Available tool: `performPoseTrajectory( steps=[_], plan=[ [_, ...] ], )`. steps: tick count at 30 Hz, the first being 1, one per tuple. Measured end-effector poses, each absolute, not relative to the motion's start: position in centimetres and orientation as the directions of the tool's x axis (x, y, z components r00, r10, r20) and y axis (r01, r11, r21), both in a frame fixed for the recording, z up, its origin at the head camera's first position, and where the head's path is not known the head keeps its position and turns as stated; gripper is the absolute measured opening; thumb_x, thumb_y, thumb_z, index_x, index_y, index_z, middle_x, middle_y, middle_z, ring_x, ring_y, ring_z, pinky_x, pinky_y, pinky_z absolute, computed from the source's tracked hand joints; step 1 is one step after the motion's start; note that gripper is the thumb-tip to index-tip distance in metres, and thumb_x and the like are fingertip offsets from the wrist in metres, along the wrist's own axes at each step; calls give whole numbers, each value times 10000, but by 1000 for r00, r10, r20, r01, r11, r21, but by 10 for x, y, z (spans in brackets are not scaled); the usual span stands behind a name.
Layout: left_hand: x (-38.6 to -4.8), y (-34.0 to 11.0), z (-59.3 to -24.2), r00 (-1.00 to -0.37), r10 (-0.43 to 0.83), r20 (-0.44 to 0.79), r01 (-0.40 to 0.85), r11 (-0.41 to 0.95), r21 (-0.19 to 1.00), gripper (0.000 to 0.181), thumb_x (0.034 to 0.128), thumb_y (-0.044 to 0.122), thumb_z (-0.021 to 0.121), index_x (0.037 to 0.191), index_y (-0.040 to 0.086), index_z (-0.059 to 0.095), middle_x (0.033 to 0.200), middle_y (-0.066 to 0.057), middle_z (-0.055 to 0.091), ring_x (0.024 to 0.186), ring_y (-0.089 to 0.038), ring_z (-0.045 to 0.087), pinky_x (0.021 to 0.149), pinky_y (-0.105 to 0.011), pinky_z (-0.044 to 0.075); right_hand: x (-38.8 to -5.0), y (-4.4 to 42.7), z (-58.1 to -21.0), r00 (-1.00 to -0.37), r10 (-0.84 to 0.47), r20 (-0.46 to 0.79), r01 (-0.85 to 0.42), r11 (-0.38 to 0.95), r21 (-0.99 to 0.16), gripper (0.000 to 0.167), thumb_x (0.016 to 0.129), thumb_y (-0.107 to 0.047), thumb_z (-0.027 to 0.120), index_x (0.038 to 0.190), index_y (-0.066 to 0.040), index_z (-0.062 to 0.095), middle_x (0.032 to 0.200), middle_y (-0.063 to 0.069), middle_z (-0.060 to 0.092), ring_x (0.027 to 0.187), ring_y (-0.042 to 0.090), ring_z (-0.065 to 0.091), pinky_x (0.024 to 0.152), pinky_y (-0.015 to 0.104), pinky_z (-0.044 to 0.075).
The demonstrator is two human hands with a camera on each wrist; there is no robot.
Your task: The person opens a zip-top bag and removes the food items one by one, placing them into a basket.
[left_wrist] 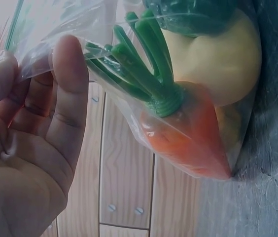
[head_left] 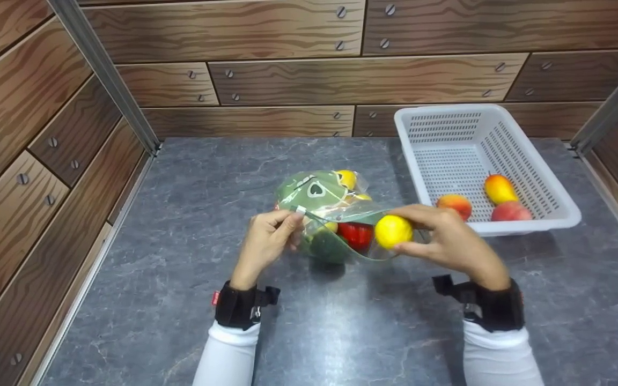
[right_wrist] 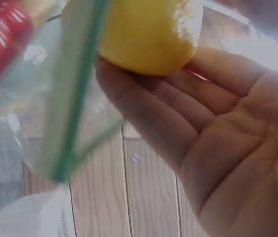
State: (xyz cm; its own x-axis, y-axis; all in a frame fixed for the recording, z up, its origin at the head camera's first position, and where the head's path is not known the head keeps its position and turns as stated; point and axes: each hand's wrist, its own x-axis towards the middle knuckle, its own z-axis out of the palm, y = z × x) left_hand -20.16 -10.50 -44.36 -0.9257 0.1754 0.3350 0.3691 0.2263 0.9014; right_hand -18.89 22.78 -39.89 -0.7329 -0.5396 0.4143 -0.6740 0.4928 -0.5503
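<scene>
A clear zip bag (head_left: 317, 206) with a green print lies in the middle of the table, its mouth facing the person. My left hand (head_left: 269, 241) pinches the bag's edge near the white slider. A yellow lemon-like fruit (head_left: 393, 231) is held between the thumb and fingers of my right hand (head_left: 443, 241), right at the bag's mouth. Through the plastic show a red shiny piece (head_left: 356, 235), a dark green one (head_left: 326, 245) and yellow ones. The left wrist view shows an orange carrot (left_wrist: 183, 131) with green stalks inside the bag, beside a pale yellow rounded piece (left_wrist: 218, 59).
A white perforated basket (head_left: 411, 155) stands at the back right. In it are a yellow-red mango-like fruit (head_left: 500, 188), an orange peach-like fruit (head_left: 455, 206) and a pinkish-red one (head_left: 512, 211). Wood-patterned walls (head_left: 287, 80) enclose the grey table (head_left: 180, 321) behind and at the sides.
</scene>
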Motion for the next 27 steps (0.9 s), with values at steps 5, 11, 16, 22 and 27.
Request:
performPoseTrajectory(
  steps=[5,11,16,22,27],
  plan=[
    [-202,-104,-443,-929,150,338,364,209,908,339,1048,176,625,769,1,703,656,-130,662,536,-237,618,505,-450,584,-186,248,-393,-760,-416,500,-649,434,-625,544,728,81,892,1238,8,717,1188,143,744,1055,43,673,900,126,536],
    [-202,-103,-444,-924,121,362,380,203,902,320,1037,158,644,770,1,724,669,-133,682,542,-156,617,505,-271,549,-186,267,-389,-822,-251,511,-568,413,-712,558,728,173,845,1250,40,704,1181,-39,734,1004,15,700,833,137,564],
    [-203,-103,-444,-926,115,360,377,196,905,313,1032,146,651,771,-11,723,675,-145,687,554,-173,635,534,-301,579,-191,284,-392,-852,-94,515,-496,462,-735,517,737,172,845,1224,68,705,1116,-168,709,968,-39,700,834,108,548],
    [-203,-103,-444,-929,112,352,369,224,902,326,1035,159,648,765,-7,720,683,-132,694,565,-186,653,551,-353,599,-206,304,-405,-871,75,485,-345,610,-713,510,820,7,866,1277,92,659,1204,185,711,988,-150,594,839,21,478],
    [-202,-102,-444,-928,122,351,370,214,904,318,1037,151,642,776,-11,723,689,-139,697,561,-181,645,547,-400,600,-215,315,-420,-869,134,476,-233,737,-634,527,842,-89,862,1287,93,646,1209,321,675,929,128,610,757,4,377]
  ],
)
